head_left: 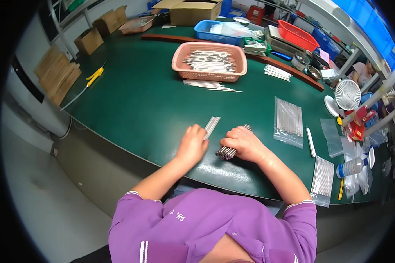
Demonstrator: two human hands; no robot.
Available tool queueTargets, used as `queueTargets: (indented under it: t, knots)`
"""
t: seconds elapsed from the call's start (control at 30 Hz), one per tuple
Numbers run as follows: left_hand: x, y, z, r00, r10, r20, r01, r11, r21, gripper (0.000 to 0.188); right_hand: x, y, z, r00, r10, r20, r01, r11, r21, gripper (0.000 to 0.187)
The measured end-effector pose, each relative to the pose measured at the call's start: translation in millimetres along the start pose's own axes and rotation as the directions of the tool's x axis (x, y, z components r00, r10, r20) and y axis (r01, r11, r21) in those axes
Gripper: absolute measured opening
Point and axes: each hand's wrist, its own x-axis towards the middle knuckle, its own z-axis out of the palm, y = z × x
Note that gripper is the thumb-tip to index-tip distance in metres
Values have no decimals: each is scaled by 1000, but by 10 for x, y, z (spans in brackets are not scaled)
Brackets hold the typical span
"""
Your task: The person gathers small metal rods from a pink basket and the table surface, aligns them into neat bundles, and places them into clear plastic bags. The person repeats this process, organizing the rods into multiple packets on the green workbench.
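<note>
My right hand is wrapped round a thick bundle of thin metal rods, whose ends stick out on both sides of the fist. Just to its left, my left hand has its fingers closed on the lower end of a few pale, thin rods lying side by side. Whether those rods touch the table cannot be made out. Beyond both hands stands a pink plastic basket with many similar rods inside. More loose rods lie along its near side.
On the green table, clear bags of rods lie to the right, near a white pen-like stick and a plastic bottle. A yellow air gun lies at left. A brown bar, blue tray and white fan stand farther off.
</note>
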Motion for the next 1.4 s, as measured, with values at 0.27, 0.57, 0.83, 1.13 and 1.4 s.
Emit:
queueTargets:
  t: [0.27, 0.57, 0.83, 1.13, 1.4]
  knots:
    - [-355, 307, 38, 998, -10, 63, 21, 985, -171, 27, -177, 45, 225, 989, 17, 148, -33, 994, 103, 44]
    - [-386, 315, 65, 932, 174, 318, -144, 983, -117, 85, -391, 77, -2, 929, 72, 364, -111, 990, 88, 99]
    - [-419, 297, -93, 886, 159, 436, -161, 986, -34, 90, -729, 32, -231, 894, 202, 400, -223, 975, 6, 84]
    - [-363, 382, -124, 891, 162, 424, -151, 987, -59, 88, -838, 39, -130, 945, 147, 291, -255, 889, 380, 76]
    - [-377, 219, -146, 905, 154, 396, -145, 988, -54, 84, -461, 4, 174, 940, 181, 289, -190, 982, 5, 72]
